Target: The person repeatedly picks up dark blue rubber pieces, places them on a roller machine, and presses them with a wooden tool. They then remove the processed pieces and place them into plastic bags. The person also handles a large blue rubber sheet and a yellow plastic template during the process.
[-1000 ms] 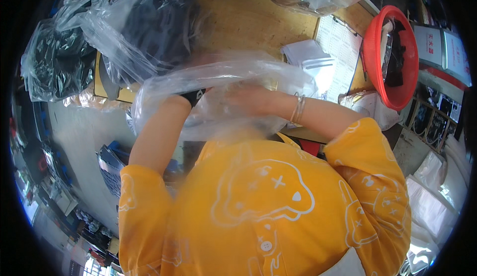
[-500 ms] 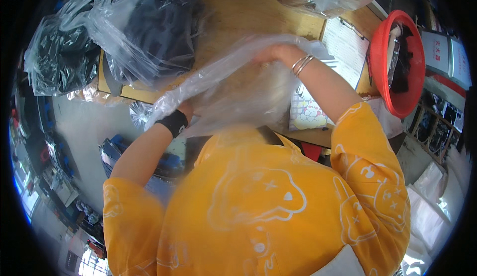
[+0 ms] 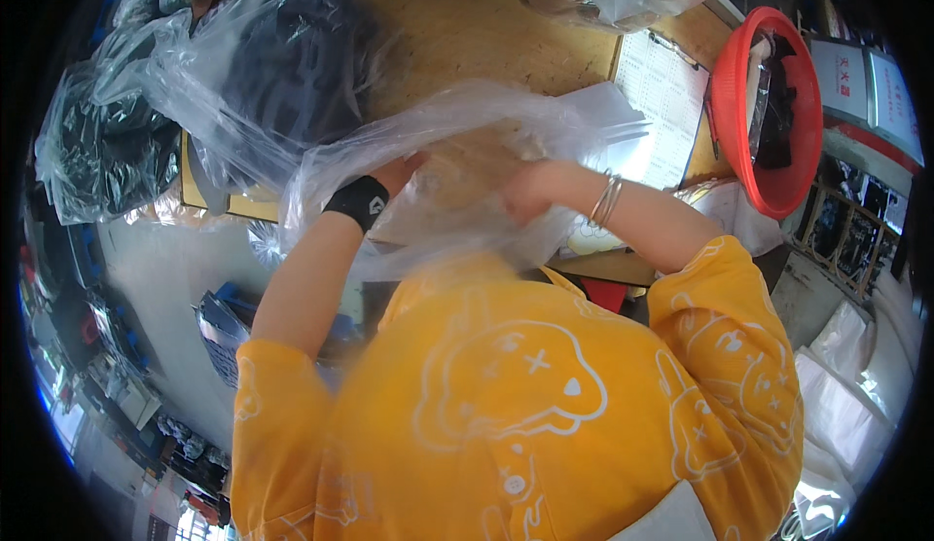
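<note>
- Left of the red basket (image 3: 732,103), over the tabletop (image 3: 486,35): the clear plastic bag (image 3: 443,196);
- at it, the left hand (image 3: 401,170) and, nearer the basket, the right hand (image 3: 528,192); openness and grip I cannot tell;
- hands now closer together; the bag likely slacker.

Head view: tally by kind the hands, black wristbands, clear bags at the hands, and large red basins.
Left hand and right hand: 2
Black wristband: 1
Clear bag at the hands: 1
Large red basin: 1
Total: 5
</note>
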A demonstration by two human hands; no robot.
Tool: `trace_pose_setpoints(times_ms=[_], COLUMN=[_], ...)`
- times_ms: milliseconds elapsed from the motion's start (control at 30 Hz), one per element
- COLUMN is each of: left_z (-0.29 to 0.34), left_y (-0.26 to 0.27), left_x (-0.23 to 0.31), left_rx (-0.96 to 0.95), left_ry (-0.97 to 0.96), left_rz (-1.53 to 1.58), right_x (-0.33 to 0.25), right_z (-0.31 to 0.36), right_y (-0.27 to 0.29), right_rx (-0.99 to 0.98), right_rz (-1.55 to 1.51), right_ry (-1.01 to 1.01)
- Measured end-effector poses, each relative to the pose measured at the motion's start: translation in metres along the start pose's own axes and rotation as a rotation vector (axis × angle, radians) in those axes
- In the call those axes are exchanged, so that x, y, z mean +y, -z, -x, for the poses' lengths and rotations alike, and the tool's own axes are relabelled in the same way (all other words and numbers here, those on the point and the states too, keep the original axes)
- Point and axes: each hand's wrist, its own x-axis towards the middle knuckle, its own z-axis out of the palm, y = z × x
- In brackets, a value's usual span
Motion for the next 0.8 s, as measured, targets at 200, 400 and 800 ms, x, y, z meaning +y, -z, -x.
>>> trace_pose_setpoints(times_ms=[200,400,800], left_z=[-0.023,-0.023,0.125], left_y=[-0.023,0.013,0.015], left_x=[-0.019,-0.007,0.367], left_rx=[-0.116,-0.024,-0.748], left_ry=[-0.043,-0.592,-0.988], left_rz=[-0.294,-0.519,0.295], right_x=[-0.037,-0.123,-0.299], right_z=[0.009,0.19,0.3], right_y=[0.03,0.054,-0.338], right_rx=[0.495,1.033,1.368], right_rz=[-0.301,-0.035,-1.099], right_ry=[-0.063,-0.079,-1.388])
